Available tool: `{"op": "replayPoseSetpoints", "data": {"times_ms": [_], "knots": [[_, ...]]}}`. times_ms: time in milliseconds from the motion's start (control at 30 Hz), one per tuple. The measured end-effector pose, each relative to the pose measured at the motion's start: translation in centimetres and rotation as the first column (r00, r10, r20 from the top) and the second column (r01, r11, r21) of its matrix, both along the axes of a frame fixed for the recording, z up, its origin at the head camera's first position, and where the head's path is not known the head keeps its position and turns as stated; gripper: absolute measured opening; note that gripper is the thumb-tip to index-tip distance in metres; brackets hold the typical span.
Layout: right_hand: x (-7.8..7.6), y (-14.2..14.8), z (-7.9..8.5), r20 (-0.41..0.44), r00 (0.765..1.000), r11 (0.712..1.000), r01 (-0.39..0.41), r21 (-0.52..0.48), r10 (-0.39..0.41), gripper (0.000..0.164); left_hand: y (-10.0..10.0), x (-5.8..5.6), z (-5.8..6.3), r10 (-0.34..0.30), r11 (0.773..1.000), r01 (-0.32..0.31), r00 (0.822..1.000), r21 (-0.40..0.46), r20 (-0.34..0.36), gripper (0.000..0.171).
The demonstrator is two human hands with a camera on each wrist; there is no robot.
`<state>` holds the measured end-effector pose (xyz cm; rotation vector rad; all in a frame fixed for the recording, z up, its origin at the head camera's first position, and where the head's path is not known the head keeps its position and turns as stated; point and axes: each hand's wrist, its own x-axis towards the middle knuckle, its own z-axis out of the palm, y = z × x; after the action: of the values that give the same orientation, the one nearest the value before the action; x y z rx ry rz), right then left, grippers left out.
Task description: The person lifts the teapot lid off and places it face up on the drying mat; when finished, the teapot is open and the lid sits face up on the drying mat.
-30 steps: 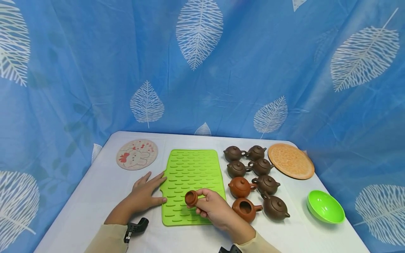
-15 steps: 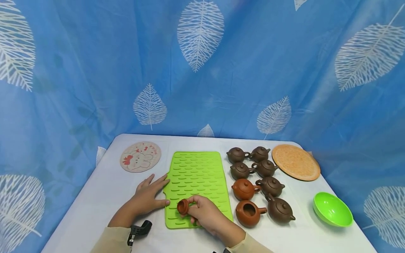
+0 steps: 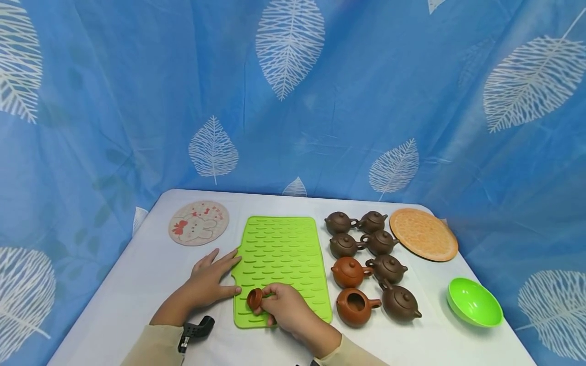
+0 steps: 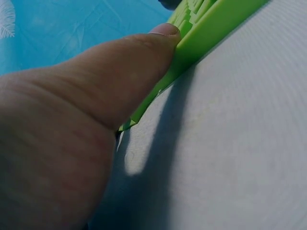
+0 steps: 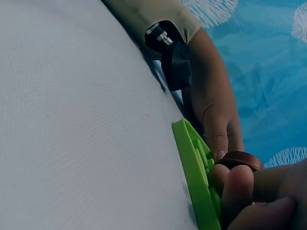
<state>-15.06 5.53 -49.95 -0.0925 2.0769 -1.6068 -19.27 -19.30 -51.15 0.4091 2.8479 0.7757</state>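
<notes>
My right hand (image 3: 286, 307) pinches a small reddish-brown teapot lid (image 3: 254, 299) low over the near left part of a green ridged mat (image 3: 284, 244). The lid is tilted, its hollow underside turned to the left; in the right wrist view, fingertips overlap the lid (image 5: 242, 158). Spread fingers of my left hand (image 3: 208, 282) rest along the mat's left edge. In the left wrist view, the left thumb (image 4: 144, 52) lies at that edge. To the right of the mat, a reddish-brown teapot (image 3: 355, 307) stands lidless, its round opening showing.
Behind the lidless pot is a lidded reddish-brown teapot (image 3: 350, 272). Several dark brown teapots (image 3: 401, 302) stand around them. An orange-tan round board (image 3: 423, 234) lies at the back right, a green bowl (image 3: 474, 302) nearer. A round bunny mat (image 3: 198, 223) is at the back left.
My right hand has moved left across the green mat with the teapot lid, which has turned from facing up toward facing left. The left hand stays at the mat's edge.
</notes>
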Motion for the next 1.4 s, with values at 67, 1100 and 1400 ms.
{"op": "replayPoseSetpoints", "data": {"times_ms": [67,1100,1400], "knots": [[0.0,0.0,0.0,0.009,1.0,1.0,-0.003,0.0,0.003,0.007,0.0,0.0,-0.1,-0.001,1.0,0.001,1.0,-0.001,0.004,0.09],[-0.5,3.4,1.8,0.016,0.999,0.985,0.033,-0.17,-0.03,0.036,0.1,0.1,-0.5,0.011,1.0,-0.011,1.0,-0.012,-0.003,0.091],[-1.5,7.8,5.2,-0.206,0.979,0.993,-0.035,-0.114,0.011,0.028,0.0,0.0,-0.4,0.012,1.0,-0.012,1.0,0.004,0.009,0.092]]}}
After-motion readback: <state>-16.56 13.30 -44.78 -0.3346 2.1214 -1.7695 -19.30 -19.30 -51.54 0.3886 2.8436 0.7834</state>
